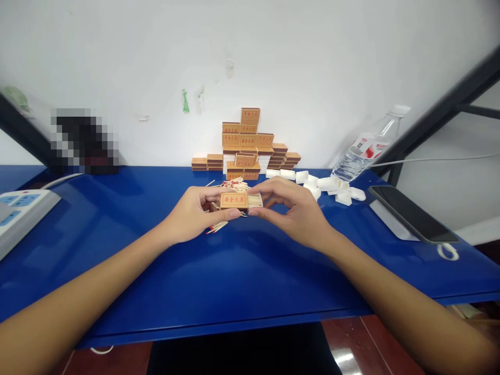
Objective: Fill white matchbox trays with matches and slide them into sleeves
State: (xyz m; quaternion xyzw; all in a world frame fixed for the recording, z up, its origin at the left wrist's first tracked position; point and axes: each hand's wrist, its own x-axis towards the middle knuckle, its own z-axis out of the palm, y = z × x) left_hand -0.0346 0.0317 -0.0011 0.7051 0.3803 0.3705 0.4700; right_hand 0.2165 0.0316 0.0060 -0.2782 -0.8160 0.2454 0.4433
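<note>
Holding a partly open matchbox (234, 201) between both hands, the person has it over the middle of a blue table (219, 297), upright enough that the red characters on its orange front can be read; whether its underside touches the tabletop cannot be told. The left hand (189, 214) pinches the outer sleeve, with the thumb lying along the lower front edge and the fingers bent behind it. The right hand (299, 212) grips the white inner tray (255, 201), which sticks out of the sleeve's right end with pale matchsticks showing inside; the thumb is below, the index finger above, and the other fingers curl inward. Just behind the box lies a pile of loose red-headed matches (236, 184), and a smaller bunch of matches (216, 227) lies in front of the left hand. Farther back, against the white wall (312, 67), closed matchboxes form a stepped stack (248, 140), with a single box standing at its top. To the right of the stack, white empty trays (328, 184) lie scattered on the table. Beyond them a clear plastic bottle (365, 148) with a white cap and a red-and-white label appears slanted, and nearer the right edge lies a dark-screened smartphone (414, 213). At the far left sits a white power strip (49, 200) with blue socket panels.
</note>
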